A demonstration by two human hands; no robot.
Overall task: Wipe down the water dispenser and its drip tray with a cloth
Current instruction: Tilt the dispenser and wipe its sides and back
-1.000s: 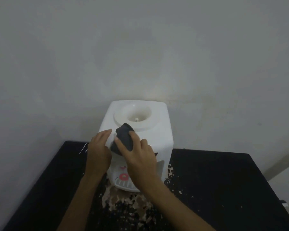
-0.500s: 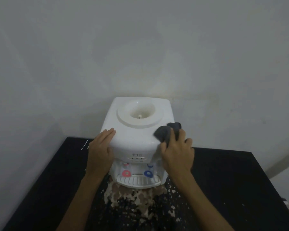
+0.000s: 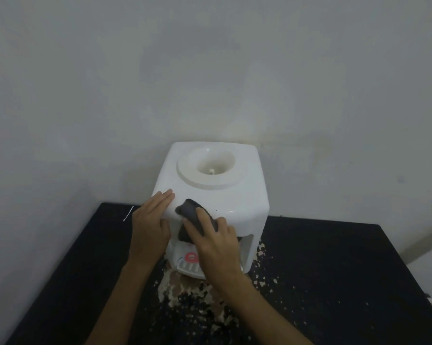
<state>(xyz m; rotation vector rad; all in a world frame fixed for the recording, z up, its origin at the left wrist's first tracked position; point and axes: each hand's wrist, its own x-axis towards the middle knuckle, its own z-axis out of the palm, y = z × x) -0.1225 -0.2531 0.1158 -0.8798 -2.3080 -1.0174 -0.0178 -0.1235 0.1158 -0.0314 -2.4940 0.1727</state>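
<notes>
A white tabletop water dispenser (image 3: 237,195) stands against the wall on a black table (image 3: 334,270). Its round bottle well is uncovered. My left hand (image 3: 150,227) lies flat on the dispenser's front left corner, fingers straight. My right hand (image 3: 212,242) presses a dark grey cloth (image 3: 190,212) against the front top edge, left of centre, fingers spread over it. Below my right hand part of the red tap (image 3: 191,256) and the white drip tray (image 3: 189,267) show; the other tap is hidden by my hand.
The table's black surface is worn off in pale flakes (image 3: 185,292) in front of the dispenser. A bare grey wall (image 3: 210,83) rises right behind it. The table's right edge (image 3: 409,265) lies near a lighter floor area.
My right hand has slid the cloth from the dispenser's front right corner back leftward across the front edge, next to my left hand. The left hand has stayed on its corner.
</notes>
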